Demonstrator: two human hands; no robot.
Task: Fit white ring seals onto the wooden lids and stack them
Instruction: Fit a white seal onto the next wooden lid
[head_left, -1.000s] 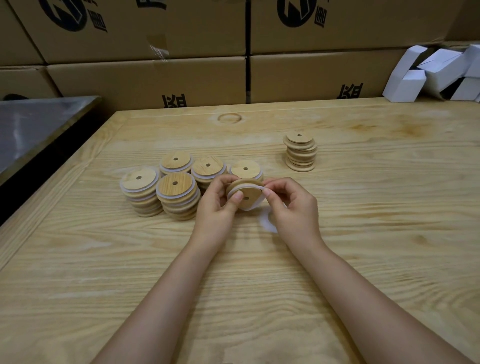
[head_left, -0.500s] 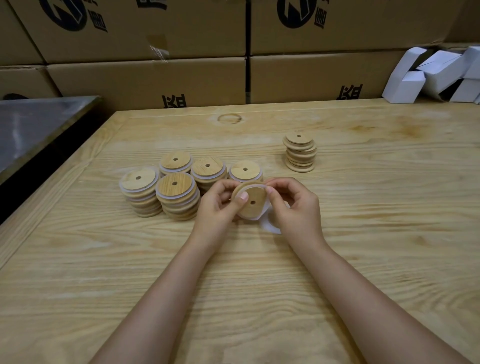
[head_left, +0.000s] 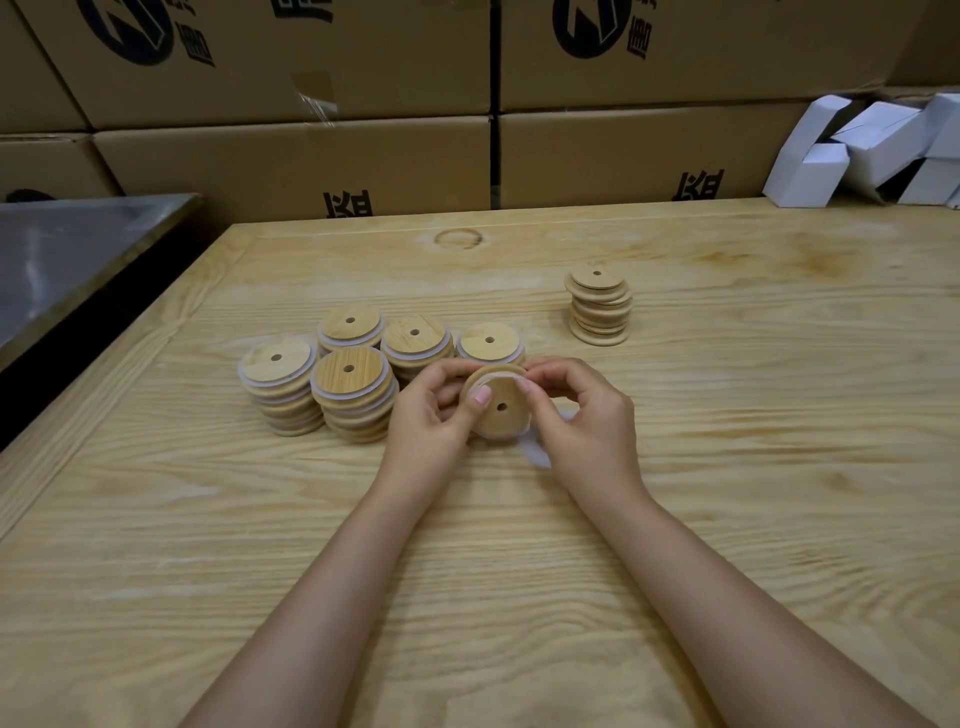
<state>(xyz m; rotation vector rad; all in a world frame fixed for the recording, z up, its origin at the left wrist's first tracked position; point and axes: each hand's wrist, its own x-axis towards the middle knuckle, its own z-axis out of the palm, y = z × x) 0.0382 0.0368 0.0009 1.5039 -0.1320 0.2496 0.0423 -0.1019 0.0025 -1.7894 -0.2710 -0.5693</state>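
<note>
Both hands hold one round wooden lid (head_left: 500, 406) with a small centre hole, tilted toward me above the table. My left hand (head_left: 427, 415) grips its left edge, thumb on the face. My right hand (head_left: 587, 421) pinches a thin white ring seal (head_left: 501, 372) along the lid's top rim. More white seals (head_left: 537, 451) lie on the table partly under my right hand. Several stacks of lids with white seals (head_left: 353, 395) stand just left of my hands. A stack of bare wooden lids (head_left: 598, 310) stands farther back on the right.
The wooden table (head_left: 727, 467) has a raised edge at the left. Beside it at the left is a dark metal surface (head_left: 67, 260). Cardboard boxes (head_left: 311, 156) line the back. Small white boxes (head_left: 872, 150) are piled at the back right.
The lid has turned from nearly edge-on to facing me. My fingers have worked along its rim, with the seal now lying along the top edge.
</note>
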